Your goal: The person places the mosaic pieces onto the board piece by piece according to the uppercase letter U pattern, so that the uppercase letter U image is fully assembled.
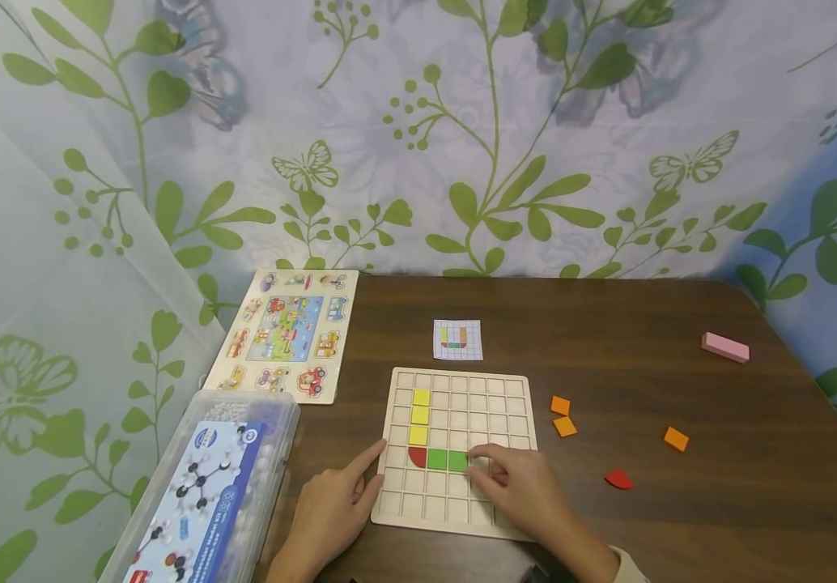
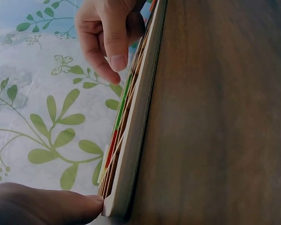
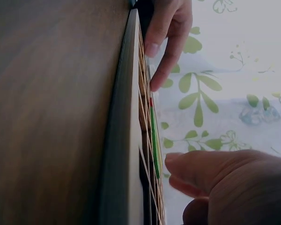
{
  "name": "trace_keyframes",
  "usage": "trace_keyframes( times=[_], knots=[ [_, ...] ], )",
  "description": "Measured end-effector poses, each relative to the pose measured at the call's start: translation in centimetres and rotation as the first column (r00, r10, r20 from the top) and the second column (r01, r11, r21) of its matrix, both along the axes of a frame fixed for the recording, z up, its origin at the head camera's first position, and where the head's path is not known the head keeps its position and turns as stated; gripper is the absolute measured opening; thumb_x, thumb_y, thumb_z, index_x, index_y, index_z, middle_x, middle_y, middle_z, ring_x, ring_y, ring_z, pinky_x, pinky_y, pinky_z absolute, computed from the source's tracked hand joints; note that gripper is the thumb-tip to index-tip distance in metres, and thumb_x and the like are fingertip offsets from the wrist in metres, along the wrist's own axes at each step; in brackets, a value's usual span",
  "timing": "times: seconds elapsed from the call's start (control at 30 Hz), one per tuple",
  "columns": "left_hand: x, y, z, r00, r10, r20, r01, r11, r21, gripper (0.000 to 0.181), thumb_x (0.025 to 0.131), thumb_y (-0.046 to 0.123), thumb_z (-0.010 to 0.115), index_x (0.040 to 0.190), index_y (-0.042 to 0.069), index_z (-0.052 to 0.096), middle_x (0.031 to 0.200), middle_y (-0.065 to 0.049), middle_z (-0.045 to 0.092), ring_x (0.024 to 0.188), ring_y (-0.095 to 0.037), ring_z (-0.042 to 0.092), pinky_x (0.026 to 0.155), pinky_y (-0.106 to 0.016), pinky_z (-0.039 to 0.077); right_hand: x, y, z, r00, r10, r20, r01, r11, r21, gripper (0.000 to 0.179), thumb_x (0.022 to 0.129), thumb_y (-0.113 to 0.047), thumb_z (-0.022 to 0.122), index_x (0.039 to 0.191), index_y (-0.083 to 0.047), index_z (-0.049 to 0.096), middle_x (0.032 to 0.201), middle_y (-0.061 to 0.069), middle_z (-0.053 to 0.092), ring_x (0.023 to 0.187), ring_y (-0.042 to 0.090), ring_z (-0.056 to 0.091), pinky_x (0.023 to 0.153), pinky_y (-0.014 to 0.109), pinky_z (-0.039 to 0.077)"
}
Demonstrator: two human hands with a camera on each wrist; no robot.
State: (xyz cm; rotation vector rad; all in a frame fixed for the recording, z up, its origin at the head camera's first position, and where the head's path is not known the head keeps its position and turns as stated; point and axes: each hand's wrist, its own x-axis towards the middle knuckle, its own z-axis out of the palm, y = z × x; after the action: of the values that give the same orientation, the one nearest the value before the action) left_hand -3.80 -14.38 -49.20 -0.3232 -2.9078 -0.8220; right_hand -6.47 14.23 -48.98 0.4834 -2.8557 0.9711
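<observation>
A wooden grid board [image 1: 487, 417] lies on the table. Three yellow square tiles [image 1: 420, 415] form a column on it. Below them sits a red quarter-round tile [image 1: 418, 457], followed on its right by two green square tiles [image 1: 436, 459] in the same row. My left hand [image 1: 334, 506] touches the board's left edge with index finger and thumb. At the right end of the green row is my right hand [image 1: 528, 486], its thumb and index finger apart. In the left wrist view nothing shows between the fingers of that right hand [image 2: 110, 35].
Three orange square tiles [image 1: 565, 426] and a red quarter-round tile [image 1: 618, 479] lie right of the board. Behind it is a small pattern card [image 1: 471, 330]. A pink block [image 1: 726, 347] lies far right. On the left are a picture puzzle [image 1: 340, 324] and a molecular model kit box [image 1: 207, 486].
</observation>
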Motion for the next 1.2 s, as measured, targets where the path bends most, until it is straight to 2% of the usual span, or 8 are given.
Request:
trace_keyframes(
  times=[0.37, 0.6, 0.83, 1.0, 1.2],
  knots=[
    [0.1, 0.1, 0.0, 1.000, -0.004, -0.026, 0.004, 1.000, 0.011, 0.041, 0.094, 0.022, 0.073, 0.135, 0.022, 0.069, 0.052, 0.023, 0.027, 0.045, 0.004, 0.019, 0.044, -0.022, 0.021, 0.3, 1.3, -0.3, 0.985, -0.004, -0.174, -0.017, 0.993, -0.118, 0.019, 0.079, -0.015, 0.089, 0.092, -0.021, 0.078, 0.058, -0.027, 0.024, 0.052, -0.007, 0.023, 0.048, 0.017, 0.024],
    [0.0, 0.0, 0.2, 1.000, -0.002, 0.001, 0.002, 1.000, 0.009, 0.042, 0.095, 0.024, 0.072, 0.137, 0.025, 0.067, 0.052, 0.022, 0.029, 0.045, 0.003, 0.021, 0.044, -0.023, 0.022, 0.4, 2.4, -0.8, 0.956, -0.023, -0.293, -0.020, 0.989, -0.144, 0.021, 0.076, -0.013, 0.090, 0.089, -0.023, 0.077, 0.061, -0.027, 0.023, 0.054, -0.009, 0.021, 0.049, 0.011, 0.023],
    [0.1, 0.1, 0.3, 1.000, 0.000, -0.004, 0.000, 1.000, 0.013, 0.041, 0.096, 0.025, 0.072, 0.137, 0.026, 0.067, 0.052, 0.022, 0.029, 0.045, 0.003, 0.020, 0.045, -0.023, 0.020, 0.9, 3.2, -0.6, 0.958, -0.083, -0.274, 0.040, 0.986, -0.161, 0.023, 0.075, -0.011, 0.091, 0.091, -0.020, 0.078, 0.060, -0.025, 0.027, 0.053, -0.007, 0.024, 0.049, 0.011, 0.024],
    [0.1, 0.1, 0.2, 1.000, -0.003, -0.031, 0.003, 1.000, 0.016, 0.041, 0.095, 0.024, 0.073, 0.136, 0.025, 0.068, 0.052, 0.022, 0.028, 0.046, 0.004, 0.019, 0.044, -0.022, 0.020, 1.3, 3.8, -0.7, 0.946, -0.118, -0.302, 0.066, 0.982, -0.177, 0.023, 0.074, -0.011, 0.091, 0.091, -0.021, 0.078, 0.059, -0.023, 0.029, 0.053, -0.008, 0.024, 0.048, 0.012, 0.023],
    [0.1, 0.1, 0.2, 1.000, -0.004, -0.023, 0.005, 1.000, 0.016, 0.041, 0.095, 0.024, 0.072, 0.136, 0.025, 0.068, 0.052, 0.021, 0.029, 0.046, 0.004, 0.020, 0.045, -0.022, 0.021, 1.9, 5.1, -0.8, 0.938, -0.178, -0.297, 0.125, 0.974, -0.189, 0.024, 0.075, -0.012, 0.091, 0.089, -0.025, 0.076, 0.060, -0.021, 0.028, 0.053, -0.007, 0.021, 0.046, 0.014, 0.024]
  ],
)
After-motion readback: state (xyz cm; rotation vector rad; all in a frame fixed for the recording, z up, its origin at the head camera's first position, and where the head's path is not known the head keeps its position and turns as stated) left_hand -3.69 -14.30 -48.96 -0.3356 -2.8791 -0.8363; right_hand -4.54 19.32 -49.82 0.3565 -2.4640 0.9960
